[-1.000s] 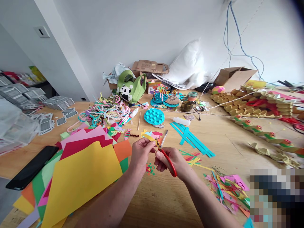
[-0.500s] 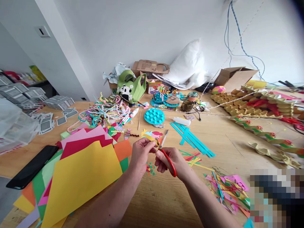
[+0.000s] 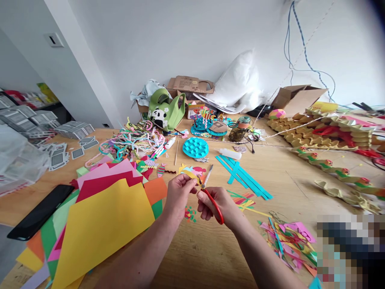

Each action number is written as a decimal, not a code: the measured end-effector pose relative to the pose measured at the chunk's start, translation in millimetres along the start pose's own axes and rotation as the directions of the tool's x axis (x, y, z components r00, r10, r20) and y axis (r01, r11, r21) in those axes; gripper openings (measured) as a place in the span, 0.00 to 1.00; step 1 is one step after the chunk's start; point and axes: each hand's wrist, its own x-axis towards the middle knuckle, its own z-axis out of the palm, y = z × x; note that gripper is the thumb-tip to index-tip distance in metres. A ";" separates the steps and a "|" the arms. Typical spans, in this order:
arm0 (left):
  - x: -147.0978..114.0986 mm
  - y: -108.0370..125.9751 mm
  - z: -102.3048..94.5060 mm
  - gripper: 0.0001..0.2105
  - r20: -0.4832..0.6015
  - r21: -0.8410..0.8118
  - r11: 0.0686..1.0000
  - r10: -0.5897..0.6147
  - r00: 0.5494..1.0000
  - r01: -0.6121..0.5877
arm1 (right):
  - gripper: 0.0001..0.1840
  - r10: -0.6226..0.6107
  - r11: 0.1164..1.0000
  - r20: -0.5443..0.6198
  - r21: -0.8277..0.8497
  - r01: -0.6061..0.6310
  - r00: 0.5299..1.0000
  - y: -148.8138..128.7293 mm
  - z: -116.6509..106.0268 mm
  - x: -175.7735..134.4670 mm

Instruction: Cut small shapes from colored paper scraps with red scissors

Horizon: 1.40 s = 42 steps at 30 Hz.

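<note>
My left hand [image 3: 181, 192] pinches a narrow yellow paper strip [image 3: 189, 174] between thumb and fingers. Red-handled scissors [image 3: 215, 205] are in my right hand [image 3: 214, 204], their blades at the strip's end beside my left thumb; whether the blades touch the paper is too small to tell. On the table just under my hands lie small round paper dots [image 3: 190, 214] in green, orange and red. Beyond the scissors' tip a pen [image 3: 208, 174] rests on the table, and paper fish cut-outs [image 3: 197, 171] lie partly hidden behind my left hand.
Coloured paper sheets [image 3: 108, 218] and a black phone [image 3: 40, 210] lie left. Blue strips [image 3: 245, 176], thin paper strips [image 3: 245, 200] and a scrap heap [image 3: 290, 243] are at right. A blue egg-carton disc [image 3: 195, 148], a glue bottle [image 3: 230, 153] and a jar [image 3: 240, 130] stand farther back.
Almost nothing differs. Both hands stay in the same place, with the scissors still at the yellow strip.
</note>
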 end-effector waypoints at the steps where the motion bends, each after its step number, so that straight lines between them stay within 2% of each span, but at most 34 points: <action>1: 0.2 0.0 -0.4 0.09 0.000 0.014 1.000 0.010 1.000 -0.010 | 0.28 0.002 1.000 0.000 -0.002 -0.002 1.000 -0.7 0.2 -0.2; 7: 0.4 0.3 -3.6 0.09 0.006 0.078 0.996 0.041 0.999 -0.041 | 0.28 0.010 1.000 0.012 -0.013 -0.010 1.000 -2.3 0.3 -0.6; 18: 0.8 5.3 -3.2 0.07 0.051 0.103 0.995 0.015 0.999 -0.020 | 0.28 0.014 1.000 -0.003 -0.023 -0.014 1.000 -1.0 -1.0 -0.1; 30: 1.5 7.0 -5.0 0.06 0.052 0.124 0.987 0.093 0.994 -0.099 | 0.29 0.033 0.999 0.005 -0.027 -0.032 0.999 -2.4 -0.1 -0.6; 42: 1.6 6.5 -4.2 0.07 0.057 0.103 0.994 0.043 0.997 -0.049 | 0.28 -0.003 1.000 0.001 -0.011 0.003 1.000 0.9 0.5 -0.1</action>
